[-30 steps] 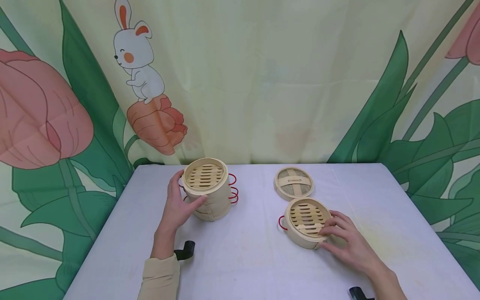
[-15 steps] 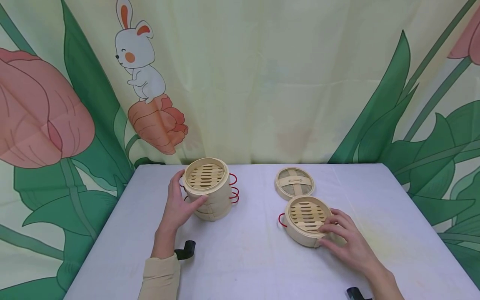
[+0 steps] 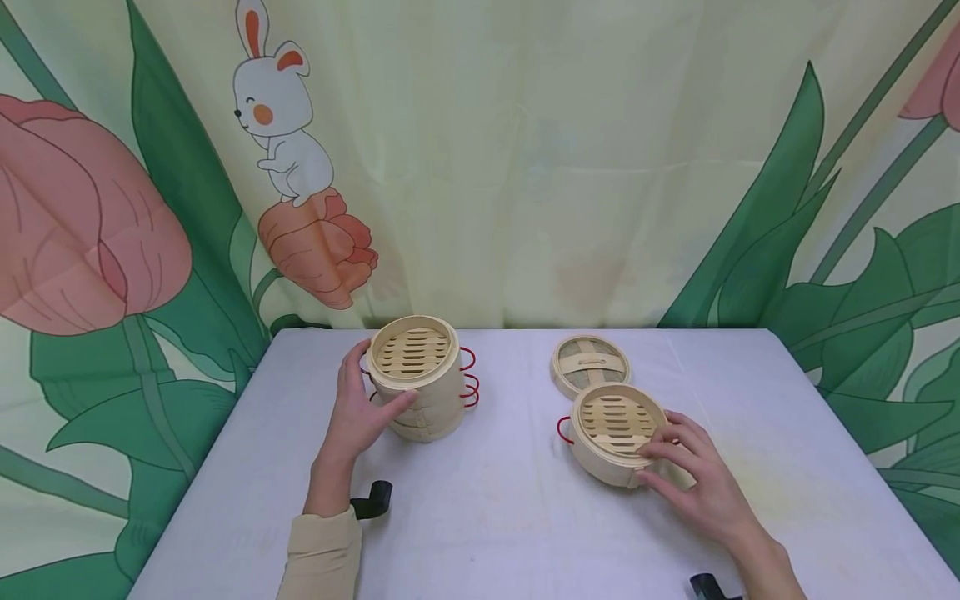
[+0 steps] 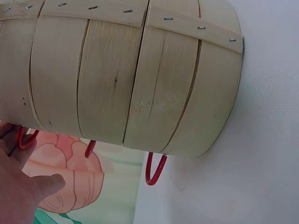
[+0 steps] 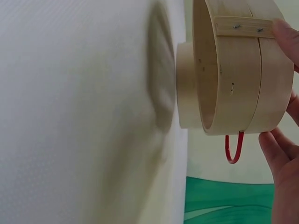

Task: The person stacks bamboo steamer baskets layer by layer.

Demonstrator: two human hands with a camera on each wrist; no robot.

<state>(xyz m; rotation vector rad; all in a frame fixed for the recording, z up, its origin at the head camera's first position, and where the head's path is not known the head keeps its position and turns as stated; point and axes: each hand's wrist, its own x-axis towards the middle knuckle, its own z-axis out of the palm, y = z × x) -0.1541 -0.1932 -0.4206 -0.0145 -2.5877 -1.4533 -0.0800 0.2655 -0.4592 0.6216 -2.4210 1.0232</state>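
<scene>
On the left of the head view stands a stack of bamboo steamer baskets [image 3: 431, 396] with red handles and a slatted top. My left hand [image 3: 358, 421] grips its left side, thumb across the front. The left wrist view shows the stack's stapled wall [image 4: 107, 79] and fingers near a red handle [image 4: 19, 137]. To the right, my right hand [image 3: 697, 479] holds a single bamboo steamer basket [image 3: 618, 421] by its right edge. In the right wrist view this basket [image 5: 238, 79] hangs above the cloth, its shadow below. Behind it lies a round bamboo lid [image 3: 591, 362], partly overlapped.
A white cloth [image 3: 495, 517] covers the table, whose back edge meets a curtain [image 3: 517, 167] printed with a rabbit, flowers and leaves. Black mounts [image 3: 372, 500] sit at both wrists.
My right hand has raised the single basket slightly, and it now overlaps the lid more in the head view. The left hand and the stack keep their places.
</scene>
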